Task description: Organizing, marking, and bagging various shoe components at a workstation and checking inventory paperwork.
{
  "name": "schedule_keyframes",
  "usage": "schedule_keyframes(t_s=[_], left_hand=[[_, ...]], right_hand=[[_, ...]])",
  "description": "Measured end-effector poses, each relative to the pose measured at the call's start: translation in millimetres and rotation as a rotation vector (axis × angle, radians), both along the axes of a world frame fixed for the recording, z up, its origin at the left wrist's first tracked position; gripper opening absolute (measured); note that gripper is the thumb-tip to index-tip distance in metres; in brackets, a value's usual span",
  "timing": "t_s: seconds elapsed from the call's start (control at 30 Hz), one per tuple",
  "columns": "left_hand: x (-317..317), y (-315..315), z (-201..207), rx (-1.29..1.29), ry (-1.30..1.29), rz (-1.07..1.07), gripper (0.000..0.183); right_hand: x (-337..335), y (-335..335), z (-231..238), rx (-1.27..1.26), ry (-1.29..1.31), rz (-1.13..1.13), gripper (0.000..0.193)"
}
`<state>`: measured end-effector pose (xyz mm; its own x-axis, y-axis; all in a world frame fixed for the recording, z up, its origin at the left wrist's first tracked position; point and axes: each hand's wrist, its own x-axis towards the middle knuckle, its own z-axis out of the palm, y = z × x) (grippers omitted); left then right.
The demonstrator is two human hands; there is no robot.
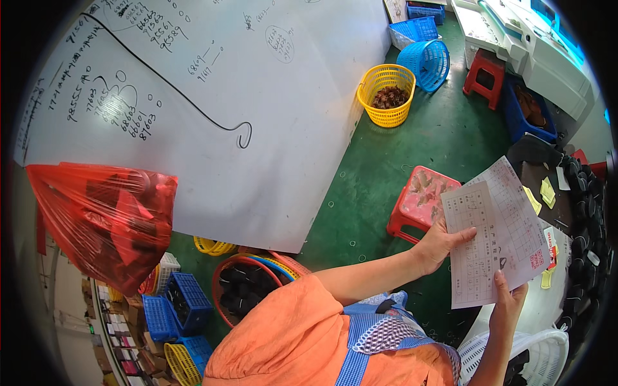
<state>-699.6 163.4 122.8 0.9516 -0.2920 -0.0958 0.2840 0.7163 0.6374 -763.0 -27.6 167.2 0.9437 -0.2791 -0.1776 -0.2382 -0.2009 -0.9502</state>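
Note:
Two overlapping paper sheets are held up in front of me, the front one a printed form with handwriting. Behind it, the other sheet fans out to the right and bears a grid and small red square codes. My left hand grips the left edge of the form, its thumb lying across the front. From below, my right hand pinches the lower right part of the papers with its thumb on top. The fingers behind the papers are hidden.
A white table with handwriting carries a bent black wire and a red plastic bag. A red stool stands on the green floor. Around are a yellow basket, a blue basket and a white basket. Black bundles line the right.

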Motion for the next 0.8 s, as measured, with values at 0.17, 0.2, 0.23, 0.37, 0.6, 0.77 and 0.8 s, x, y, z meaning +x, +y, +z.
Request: schedule_keyframes(t_s=[0.17,0.2,0.23,0.37,0.6,0.77,0.8], left_hand=[[0,0,-2,0.002,0.015,0.006,0.032],[-1,0,-3,0.001,0.023,0.007,0.031],[-2,0,-3,0.002,0.025,0.006,0.031],[-1,-1,-4,0.004,0.043,0.03,0.031],[5,4,5,0.048,0.018,0.023,0.03],[4,17,16,0.049,0.013,0.028,0.031],[4,19,17,0.041,0.015,0.015,0.03]], right_hand=[[1,-1,1,0.032,-0.021,0.069,0.042],[1,-1,1,0.029,-0.018,0.085,0.042],[1,-1,1,0.029,-0.016,0.084,0.042],[3,-3,-3,0.026,-0.018,0.086,0.041],[9,-16,-21,0.176,-0.067,0.028,0.042],[12,-7,-9,0.444,-0.114,-0.135,0.053],[10,-8,-7,0.427,-0.122,-0.142,0.054]])
